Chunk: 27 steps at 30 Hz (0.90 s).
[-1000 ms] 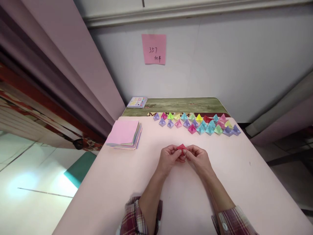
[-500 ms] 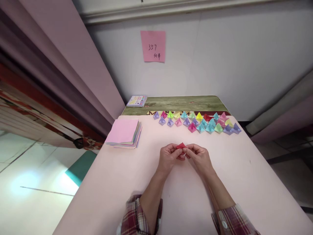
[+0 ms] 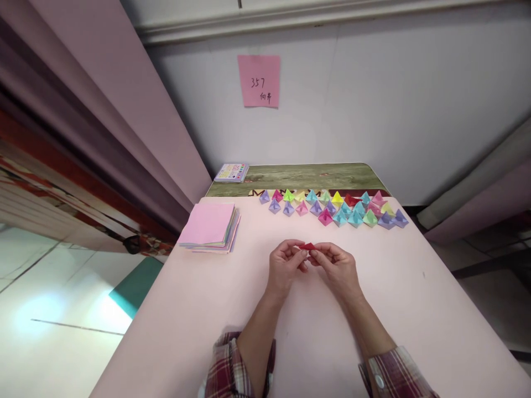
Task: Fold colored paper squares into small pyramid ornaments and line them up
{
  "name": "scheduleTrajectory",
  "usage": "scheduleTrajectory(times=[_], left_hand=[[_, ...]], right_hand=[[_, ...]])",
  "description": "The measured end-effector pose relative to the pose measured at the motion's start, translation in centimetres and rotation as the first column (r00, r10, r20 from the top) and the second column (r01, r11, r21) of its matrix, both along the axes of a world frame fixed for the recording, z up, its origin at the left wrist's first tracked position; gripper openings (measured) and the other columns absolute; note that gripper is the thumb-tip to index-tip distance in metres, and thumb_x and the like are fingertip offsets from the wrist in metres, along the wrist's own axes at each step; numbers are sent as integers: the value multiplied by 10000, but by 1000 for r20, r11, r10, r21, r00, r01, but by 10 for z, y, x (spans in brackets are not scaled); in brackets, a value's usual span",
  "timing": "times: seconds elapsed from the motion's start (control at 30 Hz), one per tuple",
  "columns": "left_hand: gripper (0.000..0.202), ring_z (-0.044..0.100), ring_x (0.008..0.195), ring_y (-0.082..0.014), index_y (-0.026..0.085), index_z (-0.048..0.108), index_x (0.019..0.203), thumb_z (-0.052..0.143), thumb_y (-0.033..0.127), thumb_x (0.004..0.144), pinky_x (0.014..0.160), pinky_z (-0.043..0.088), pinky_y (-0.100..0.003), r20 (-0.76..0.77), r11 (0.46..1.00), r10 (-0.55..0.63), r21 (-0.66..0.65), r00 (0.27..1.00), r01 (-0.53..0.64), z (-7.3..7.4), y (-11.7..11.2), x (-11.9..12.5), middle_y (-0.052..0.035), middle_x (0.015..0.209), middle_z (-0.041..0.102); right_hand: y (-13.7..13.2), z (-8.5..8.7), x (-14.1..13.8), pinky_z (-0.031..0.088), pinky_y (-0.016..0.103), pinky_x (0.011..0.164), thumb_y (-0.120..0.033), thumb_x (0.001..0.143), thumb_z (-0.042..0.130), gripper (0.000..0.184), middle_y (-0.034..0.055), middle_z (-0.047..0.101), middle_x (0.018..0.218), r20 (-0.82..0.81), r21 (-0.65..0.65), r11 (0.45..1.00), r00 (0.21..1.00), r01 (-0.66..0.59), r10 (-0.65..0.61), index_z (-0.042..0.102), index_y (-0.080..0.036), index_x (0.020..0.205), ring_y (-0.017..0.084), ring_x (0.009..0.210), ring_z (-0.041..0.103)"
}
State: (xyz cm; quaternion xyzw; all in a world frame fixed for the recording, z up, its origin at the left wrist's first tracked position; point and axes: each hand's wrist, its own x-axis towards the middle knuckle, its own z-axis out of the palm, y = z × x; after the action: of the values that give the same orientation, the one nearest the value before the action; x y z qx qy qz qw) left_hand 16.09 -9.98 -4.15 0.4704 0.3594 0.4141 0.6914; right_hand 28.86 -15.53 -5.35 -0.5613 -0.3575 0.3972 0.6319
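Note:
Between my two hands is a small piece of folded red paper (image 3: 307,246), raised a little over the pale table (image 3: 315,342). My left hand (image 3: 286,264) pinches its left side with thumb and fingers. The right side is pinched by my right hand (image 3: 337,267), thumb towards me. Both thumbs nearly meet at the paper's near edge, and the fingers hide its lower part. Beyond my hands stand folded paper boats (image 3: 326,216) in several colours, set in uneven rows.
A stack of coloured paper squares (image 3: 207,224), pink on top, lies at the table's left. Behind is a green wood-patterned surface (image 3: 315,176) with a flat printed packet (image 3: 231,172). A pink note (image 3: 259,81) is stuck on the wall. A curtain (image 3: 166,99) hangs at left.
The red paper has tipped and looks flatter, its peak lower than before. My fingers have shifted slightly around it, and both hands still grip it. The boats and the stack stay in place.

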Motion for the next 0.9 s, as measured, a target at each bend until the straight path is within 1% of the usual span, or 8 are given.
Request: scheduleTrajectory(times=[0.1,0.17,0.27,0.43,0.57,0.67,0.77,0.9], left_hand=[[260,635,560,-127,149,668,868,774,306,690,601,551,-280,41,999,-22,-31,999,23,3,0,0,-15,696,693],[252,658,591,-138,138,667,840,781,306,691,649,570,-301,58,998,-22,-49,998,25,4,0,-1,-29,722,707],[236,671,606,-148,132,669,806,786,306,696,675,586,-321,69,998,2,-61,998,2,4,1,-2,-24,704,701],[235,686,630,-165,127,686,783,775,334,715,690,594,-329,21,1000,8,-7,1000,-7,4,-2,-1,-32,696,701],[256,679,612,-158,133,670,771,775,358,708,661,586,-308,9,998,62,21,998,-62,2,-5,2,-31,704,702],[314,664,573,-145,151,639,888,777,364,704,620,574,-291,23,996,86,19,996,-87,2,-6,4,-19,716,707],[397,657,563,-138,165,590,997,778,358,706,614,572,-285,46,998,67,7,997,-68,2,-6,4,-3,702,701],[367,656,570,-144,151,591,944,775,362,706,604,580,-292,39,1000,11,-2,999,-11,-1,-5,3,-1,667,680]], right_hand=[[0,-2,0,575,326,710,-395,773,727,224,42,728,814,56,62,998,998,-3,0,710,-204,887,190,748,689],[-1,-2,0,575,338,762,-377,780,724,211,49,733,880,52,86,996,998,-24,19,706,-211,910,199,812,694],[-1,0,-1,572,364,815,-367,769,739,235,62,730,954,17,108,993,999,-47,46,687,-216,942,215,893,690],[-1,0,-4,584,338,692,-423,775,727,241,42,712,788,30,84,996,1000,-10,8,673,-200,849,192,717,683],[0,-5,-7,571,310,636,-445,760,734,270,31,692,752,55,83,996,998,38,-42,654,-196,830,179,672,664],[2,-6,-10,558,286,607,-443,752,742,285,27,682,760,26,84,994,997,75,-78,622,-204,849,164,655,652],[2,-4,-11,557,279,614,-428,725,769,334,30,680,780,-29,67,992,994,106,-104,589,-209,900,160,674,655],[1,-2,-11,531,254,554,-405,710,780,345,2,653,717,-69,24,995,993,97,-95,580,-205,907,132,588,615]])
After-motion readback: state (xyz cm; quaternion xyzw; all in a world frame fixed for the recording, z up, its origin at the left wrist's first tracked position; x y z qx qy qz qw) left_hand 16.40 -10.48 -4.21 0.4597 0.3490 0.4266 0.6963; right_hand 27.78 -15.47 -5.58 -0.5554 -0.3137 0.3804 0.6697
